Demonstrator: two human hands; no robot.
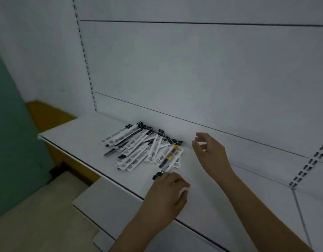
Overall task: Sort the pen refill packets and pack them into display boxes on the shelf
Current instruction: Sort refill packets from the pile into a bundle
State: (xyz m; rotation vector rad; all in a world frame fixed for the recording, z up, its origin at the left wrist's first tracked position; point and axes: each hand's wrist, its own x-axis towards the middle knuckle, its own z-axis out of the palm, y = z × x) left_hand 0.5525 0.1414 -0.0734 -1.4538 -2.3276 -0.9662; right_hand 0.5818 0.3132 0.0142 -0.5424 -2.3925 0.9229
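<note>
Heap of pen refill packets [144, 145] on white shelf [80, 131], against back panel; long axes mostly near-left to far-right. Left hand [168, 190] at heap's near-right edge, fingers curled over dark-ended packet [158, 175] — actual grip cannot be confirmed, blurred. Right hand [208, 150] hovers just right of heap, fingers apart, loosely bent, holding nothing. Both hands near; left nearer to loose packet. No display boxes in view; sorting judged barely begun.

packet [138, 142] print blurred, nothing legible
</note>
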